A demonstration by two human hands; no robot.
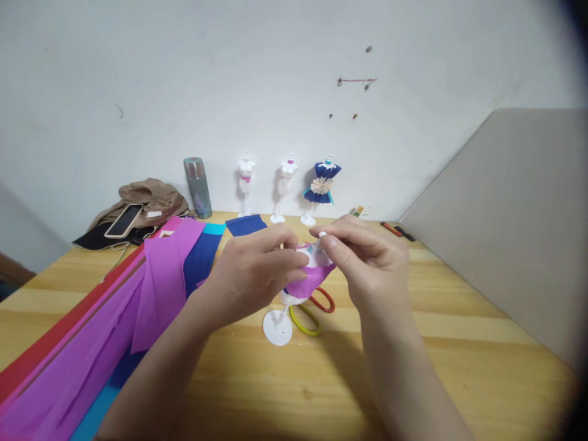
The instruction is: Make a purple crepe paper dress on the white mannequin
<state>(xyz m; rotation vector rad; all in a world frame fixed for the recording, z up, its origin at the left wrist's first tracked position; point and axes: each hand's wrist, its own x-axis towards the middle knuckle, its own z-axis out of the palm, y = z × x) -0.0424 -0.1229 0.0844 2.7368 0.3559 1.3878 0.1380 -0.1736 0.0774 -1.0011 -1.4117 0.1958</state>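
Note:
A small white mannequin (309,263) with a purple paper skirt is held tilted above the wooden table (459,367), its round white base (277,327) pointing down toward me. My left hand (255,269) is closed around the mannequin's left side. My right hand (367,257) pinches its top and the paper from the right. Both hands hide most of the torso.
Scissors with red and yellow handles (316,312) lie under the mannequin. Sheets of purple, blue and red paper (138,294) cover the table's left side. Three mannequins stand by the wall, one in a blue paper dress (321,184), beside a flask (198,187), bag and phone (123,220).

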